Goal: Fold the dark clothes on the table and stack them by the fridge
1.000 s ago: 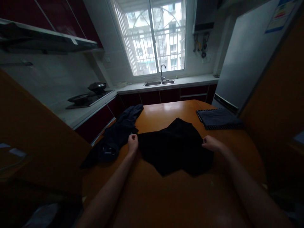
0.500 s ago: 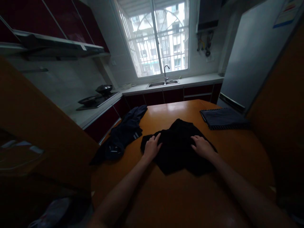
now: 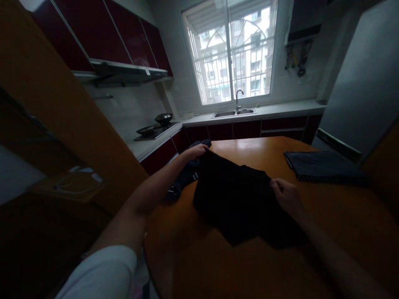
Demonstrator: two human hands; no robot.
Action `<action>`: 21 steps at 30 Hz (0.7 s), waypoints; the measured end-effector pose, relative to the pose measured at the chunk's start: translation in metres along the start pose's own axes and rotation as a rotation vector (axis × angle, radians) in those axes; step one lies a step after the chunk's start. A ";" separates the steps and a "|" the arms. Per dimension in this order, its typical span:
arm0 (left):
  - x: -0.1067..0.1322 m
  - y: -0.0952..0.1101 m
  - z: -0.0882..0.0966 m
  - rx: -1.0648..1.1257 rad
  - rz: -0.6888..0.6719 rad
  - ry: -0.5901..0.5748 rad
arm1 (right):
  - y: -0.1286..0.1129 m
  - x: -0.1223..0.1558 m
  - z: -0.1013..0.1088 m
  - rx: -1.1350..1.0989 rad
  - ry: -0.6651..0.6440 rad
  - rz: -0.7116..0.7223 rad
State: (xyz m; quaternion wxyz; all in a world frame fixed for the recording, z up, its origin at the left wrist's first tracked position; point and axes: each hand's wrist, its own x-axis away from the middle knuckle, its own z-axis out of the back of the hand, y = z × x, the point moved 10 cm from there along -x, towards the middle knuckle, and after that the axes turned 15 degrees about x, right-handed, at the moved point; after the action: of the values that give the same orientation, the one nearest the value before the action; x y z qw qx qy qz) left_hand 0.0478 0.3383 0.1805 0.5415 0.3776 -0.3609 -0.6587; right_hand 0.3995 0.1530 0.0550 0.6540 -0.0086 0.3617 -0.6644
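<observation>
A black pair of shorts [image 3: 237, 195], as its outline suggests, is spread over the wooden table [image 3: 199, 257], its dark folds hard to make out. My left hand [image 3: 198, 150] pinches the far left corner and holds it up off the tabletop. At the right end of the upper edge, my right hand [image 3: 286, 194] grips the cloth with curled fingers. The fabric is stretched between both hands, and its lower edge hangs toward me with two points.
Behind my left arm lies a crumpled dark blue garment [image 3: 187, 176] with white stripes. A folded dark cloth [image 3: 324, 166] with a patterned edge rests at the table's right. Beyond are a sink [image 3: 226, 113], a stove with pans [image 3: 152, 132] and a fridge [image 3: 361, 87].
Both hands lay flat on the black shorts; now each has closed on its upper edge. The left hand has gone up and away, lifting that corner. The view has turned left.
</observation>
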 end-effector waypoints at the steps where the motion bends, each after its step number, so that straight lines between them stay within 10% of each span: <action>1: -0.017 0.012 0.013 0.062 -0.018 0.073 | 0.001 0.000 -0.002 -0.037 -0.002 0.008; 7: -0.084 0.125 0.101 0.440 -0.352 0.454 | 0.020 0.001 -0.031 -0.137 -0.115 -0.001; 12: -0.090 0.193 0.175 0.687 -0.726 0.471 | 0.026 0.001 -0.041 -0.153 -0.143 -0.012; 16: -0.056 0.161 0.212 0.739 -0.751 0.507 | 0.022 0.003 -0.048 -0.151 -0.180 0.008; 21: 0.047 0.030 0.206 0.364 -0.396 0.656 | 0.016 0.006 -0.061 -0.139 -0.235 0.049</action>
State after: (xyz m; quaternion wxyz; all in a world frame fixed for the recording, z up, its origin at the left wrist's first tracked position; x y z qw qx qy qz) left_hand -0.1285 0.3013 0.2955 0.4154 0.7186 -0.2004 -0.5205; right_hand 0.3830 0.1783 -0.0011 0.7058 -0.1228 0.3280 -0.6158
